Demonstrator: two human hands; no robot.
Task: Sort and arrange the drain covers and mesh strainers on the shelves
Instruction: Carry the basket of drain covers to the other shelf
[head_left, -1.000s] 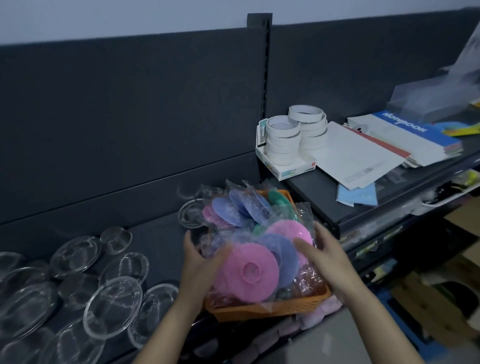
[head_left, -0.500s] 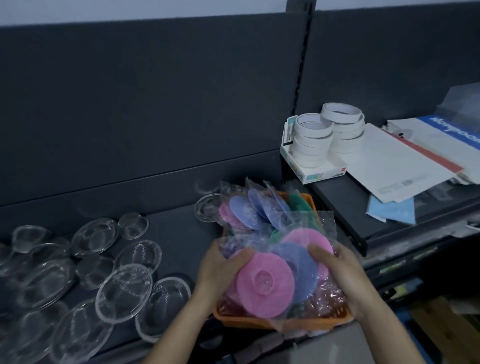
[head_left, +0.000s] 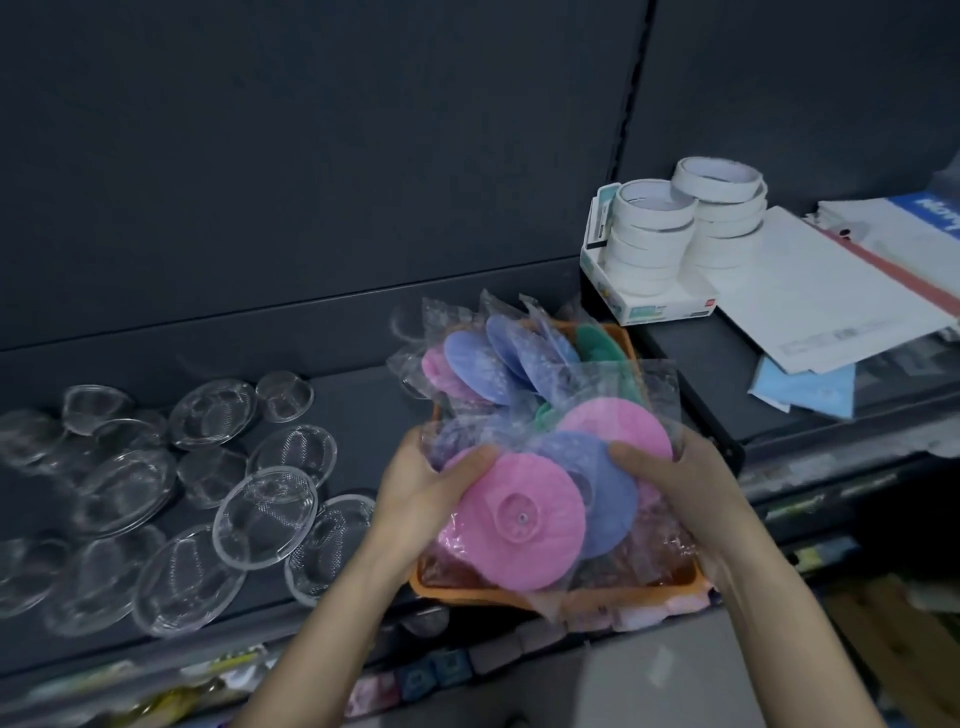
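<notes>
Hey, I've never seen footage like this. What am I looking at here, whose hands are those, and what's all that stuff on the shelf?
There is no machine here. A person wears a camera on the head, and it looks down at their own two hands. The left hand and right hand together grip a bundle of bagged drain covers, pink and blue discs, over an orange basket that holds more. On the dark shelf to the left lie clear round mesh strainers. To the right stand stacked tape rolls beside some papers.
</notes>
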